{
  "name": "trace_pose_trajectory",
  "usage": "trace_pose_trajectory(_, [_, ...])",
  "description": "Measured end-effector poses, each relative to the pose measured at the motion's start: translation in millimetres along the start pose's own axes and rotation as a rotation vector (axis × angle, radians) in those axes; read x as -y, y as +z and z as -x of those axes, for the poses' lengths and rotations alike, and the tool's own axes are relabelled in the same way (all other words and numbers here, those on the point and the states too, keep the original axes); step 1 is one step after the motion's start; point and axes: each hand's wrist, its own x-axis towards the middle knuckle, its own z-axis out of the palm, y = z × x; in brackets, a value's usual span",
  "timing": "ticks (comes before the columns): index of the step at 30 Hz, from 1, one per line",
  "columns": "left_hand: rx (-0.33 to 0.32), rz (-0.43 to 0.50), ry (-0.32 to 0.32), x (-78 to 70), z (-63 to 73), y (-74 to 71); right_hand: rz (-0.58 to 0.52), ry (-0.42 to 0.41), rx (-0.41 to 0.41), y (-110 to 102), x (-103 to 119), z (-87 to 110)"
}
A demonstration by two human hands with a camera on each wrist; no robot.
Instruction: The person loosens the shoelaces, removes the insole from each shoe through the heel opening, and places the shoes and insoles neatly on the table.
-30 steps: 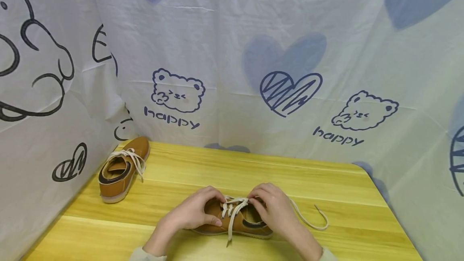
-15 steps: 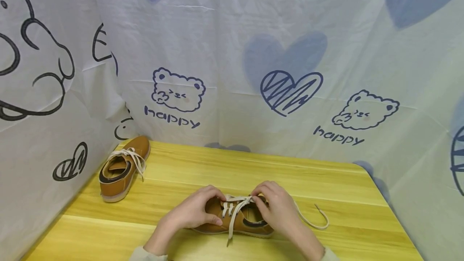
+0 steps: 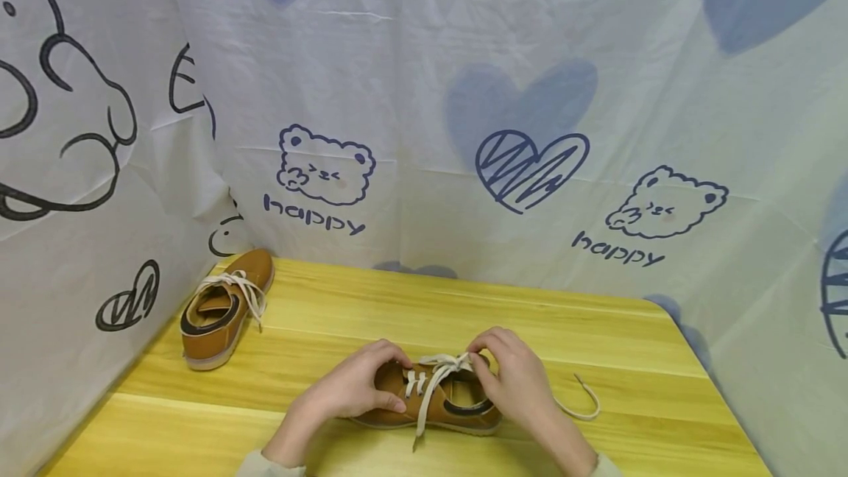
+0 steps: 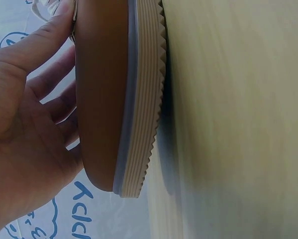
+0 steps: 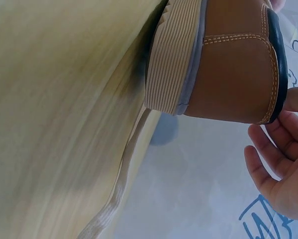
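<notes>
At the far left of the surface (image 3: 318, 319) stood a brown shoe (image 3: 210, 348), toe pointing away, its inside partly hidden by the tongue. The left hand (image 3: 354, 383) grasped the toe end of the near shoe (image 3: 442, 412), thumb on the near side, fingers over the far side; it covered much of the toe, and its sleeve was cut off below. This shoe sat upright near the surface's front edge, toe to the left, white lace (image 3: 432, 392) crossing its front. The right hand (image 3: 520, 381) pinched the lace between thumb and forefinger above the opening; the exact hold was too small to make out. It hid part of the heel and of the lace, whose loose end (image 3: 586, 416) curled out on the surface to the right.
</notes>
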Motion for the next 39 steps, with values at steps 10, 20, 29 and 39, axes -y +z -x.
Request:
trace_pose_trajectory(10, [0.002,0.006,-0.005,-0.9,0.3,-0.4,0.0,0.078,-0.054,-5.0,-6.0,-1.2])
trace_pose_trajectory(20, [0.0,0.007,-0.009,-0.1,0.3,-0.4,-0.027,0.153,-0.091,-10.4,-14.4,-1.3])
trace_pose_trajectory(29, [0.001,0.002,-0.012,0.3,0.3,-0.4,-0.054,0.113,-0.036,-8.1,-16.6,1.6])
trace_pose_trajectory(39, [0.002,-0.003,-0.01,1.5,0.2,-0.1,-0.109,-0.018,-0.03,-7.3,-17.1,-1.2])
